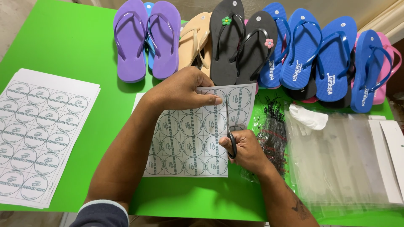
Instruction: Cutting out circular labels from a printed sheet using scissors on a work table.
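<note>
Bare forearms; dark navy sleeve (102, 214) with pale cuff band, left arm; dark tattoo (300, 207), right forearm

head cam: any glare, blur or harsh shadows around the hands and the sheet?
Head view: even, soft light, only faint shadows under the left hand and right hand; sheet of round labels sharp, no motion blur; mild sheen on the clear bags; slight wide-angle bend at the green table edges.
</note>
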